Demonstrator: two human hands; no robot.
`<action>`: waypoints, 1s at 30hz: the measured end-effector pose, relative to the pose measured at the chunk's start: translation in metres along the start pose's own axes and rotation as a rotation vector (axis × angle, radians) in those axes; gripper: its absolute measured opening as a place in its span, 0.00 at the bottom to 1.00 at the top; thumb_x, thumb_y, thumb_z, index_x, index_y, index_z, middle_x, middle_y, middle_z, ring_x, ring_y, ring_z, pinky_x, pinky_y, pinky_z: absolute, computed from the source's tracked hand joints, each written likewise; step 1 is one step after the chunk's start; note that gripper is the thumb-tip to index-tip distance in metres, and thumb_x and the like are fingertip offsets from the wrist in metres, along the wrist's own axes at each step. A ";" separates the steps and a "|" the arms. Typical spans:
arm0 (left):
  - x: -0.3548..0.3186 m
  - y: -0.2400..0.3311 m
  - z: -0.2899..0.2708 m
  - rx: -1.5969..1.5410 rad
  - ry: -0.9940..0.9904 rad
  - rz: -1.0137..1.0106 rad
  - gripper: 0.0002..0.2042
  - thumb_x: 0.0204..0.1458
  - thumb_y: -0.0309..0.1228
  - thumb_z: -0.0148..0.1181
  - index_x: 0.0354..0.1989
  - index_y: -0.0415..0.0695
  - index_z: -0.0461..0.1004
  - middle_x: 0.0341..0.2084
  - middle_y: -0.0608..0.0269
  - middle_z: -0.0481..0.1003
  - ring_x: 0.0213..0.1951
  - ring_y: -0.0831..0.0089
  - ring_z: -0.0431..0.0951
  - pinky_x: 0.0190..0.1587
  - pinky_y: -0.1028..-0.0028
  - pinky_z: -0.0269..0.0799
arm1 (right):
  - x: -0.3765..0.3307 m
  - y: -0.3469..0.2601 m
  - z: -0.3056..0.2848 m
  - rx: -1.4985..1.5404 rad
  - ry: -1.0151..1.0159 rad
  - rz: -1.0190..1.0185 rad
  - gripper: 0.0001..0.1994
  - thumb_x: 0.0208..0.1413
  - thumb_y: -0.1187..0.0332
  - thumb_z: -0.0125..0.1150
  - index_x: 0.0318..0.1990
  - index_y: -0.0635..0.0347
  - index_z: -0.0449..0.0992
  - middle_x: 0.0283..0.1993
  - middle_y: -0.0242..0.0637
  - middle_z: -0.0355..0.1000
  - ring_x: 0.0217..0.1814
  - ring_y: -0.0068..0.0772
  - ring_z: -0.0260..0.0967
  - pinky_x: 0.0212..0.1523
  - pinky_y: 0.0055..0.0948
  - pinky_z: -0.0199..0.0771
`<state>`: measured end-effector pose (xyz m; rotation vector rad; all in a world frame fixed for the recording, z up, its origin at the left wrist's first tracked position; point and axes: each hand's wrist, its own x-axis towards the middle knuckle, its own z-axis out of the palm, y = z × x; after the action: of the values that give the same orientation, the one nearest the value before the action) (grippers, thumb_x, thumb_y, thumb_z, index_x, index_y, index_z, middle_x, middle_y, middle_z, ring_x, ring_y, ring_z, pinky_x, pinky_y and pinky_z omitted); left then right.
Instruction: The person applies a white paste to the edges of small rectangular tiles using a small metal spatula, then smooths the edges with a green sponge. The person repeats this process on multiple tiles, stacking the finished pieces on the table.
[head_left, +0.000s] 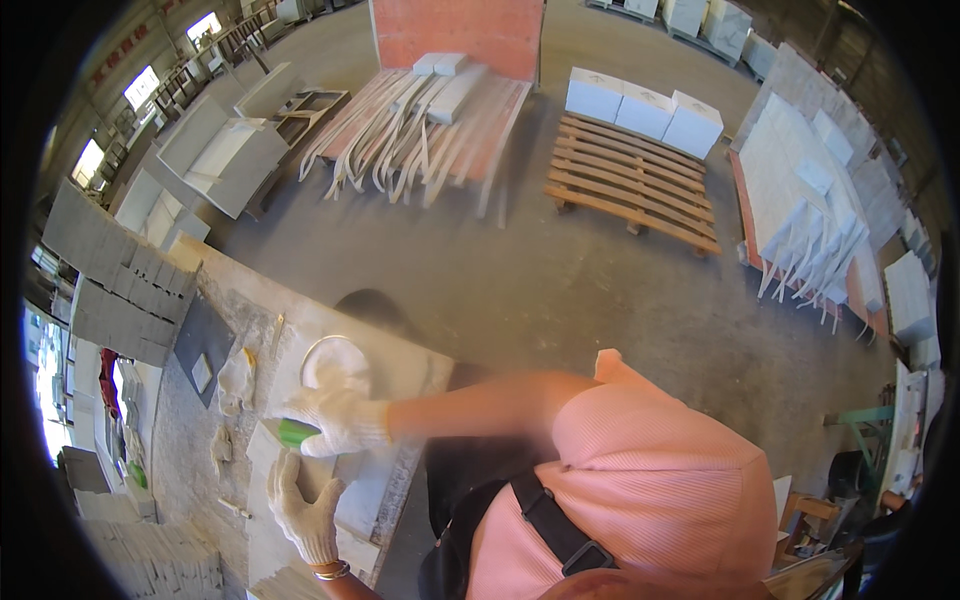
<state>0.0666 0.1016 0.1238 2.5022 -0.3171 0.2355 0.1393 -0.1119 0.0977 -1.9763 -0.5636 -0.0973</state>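
The white-knit-gloved right hand [347,424] is gripping a small green object [294,433] above the pale, flat stone slab [362,498], ideally keeping it steady, while the white-knit-gloved left hand [303,512] is curving half-open nearby, seemingly holding nothing.

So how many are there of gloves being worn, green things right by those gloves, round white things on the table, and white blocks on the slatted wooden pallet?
Worn gloves: 2
Green thing by them: 1
Round white thing: 1
White blocks on the wooden pallet: 3
Total: 7
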 end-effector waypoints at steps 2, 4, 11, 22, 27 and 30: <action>0.001 0.000 -0.002 0.004 -0.044 0.028 0.38 0.35 0.29 0.77 0.62 0.36 0.76 0.61 0.45 0.76 0.63 0.48 0.73 0.68 0.56 0.67 | -0.010 0.008 0.012 -0.084 -0.055 -0.100 0.33 0.53 0.54 0.69 0.66 0.52 0.72 0.58 0.47 0.77 0.61 0.51 0.75 0.61 0.43 0.75; 0.001 -0.001 -0.001 0.036 -0.052 0.044 0.38 0.35 0.29 0.76 0.63 0.36 0.75 0.61 0.44 0.75 0.63 0.47 0.73 0.68 0.56 0.67 | -0.011 0.018 0.017 0.094 0.010 0.001 0.33 0.53 0.55 0.71 0.67 0.49 0.73 0.58 0.44 0.76 0.61 0.52 0.73 0.62 0.47 0.71; 0.002 0.005 0.002 0.182 0.024 -0.003 0.41 0.35 0.34 0.79 0.64 0.39 0.74 0.59 0.45 0.76 0.61 0.45 0.73 0.65 0.52 0.68 | -0.003 0.021 -0.005 0.342 0.122 0.166 0.34 0.55 0.58 0.68 0.68 0.60 0.69 0.60 0.53 0.75 0.62 0.50 0.75 0.64 0.40 0.73; -0.010 0.015 -0.003 0.310 0.163 -0.146 0.25 0.54 0.48 0.70 0.54 0.43 0.81 0.56 0.48 0.78 0.52 0.45 0.80 0.54 0.54 0.76 | -0.033 0.022 -0.004 0.621 0.221 0.191 0.30 0.60 0.67 0.65 0.70 0.61 0.67 0.63 0.41 0.67 0.64 0.32 0.68 0.65 0.33 0.71; -0.011 0.000 -0.012 0.286 0.136 -0.028 0.22 0.58 0.45 0.66 0.56 0.45 0.81 0.62 0.50 0.76 0.64 0.41 0.72 0.63 0.50 0.69 | -0.030 0.003 -0.002 0.739 0.114 0.206 0.35 0.60 0.70 0.64 0.76 0.64 0.62 0.73 0.42 0.64 0.73 0.35 0.62 0.74 0.36 0.61; -0.011 -0.008 -0.009 0.141 0.108 -0.053 0.22 0.60 0.43 0.64 0.60 0.45 0.78 0.65 0.49 0.73 0.68 0.38 0.67 0.66 0.49 0.65 | -0.022 0.001 0.007 0.401 0.178 0.077 0.36 0.59 0.71 0.66 0.75 0.65 0.62 0.73 0.44 0.64 0.73 0.37 0.63 0.73 0.37 0.62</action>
<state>0.0570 0.1151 0.1246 2.6204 -0.1965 0.3814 0.1193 -0.1138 0.0869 -1.5776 -0.3580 -0.1029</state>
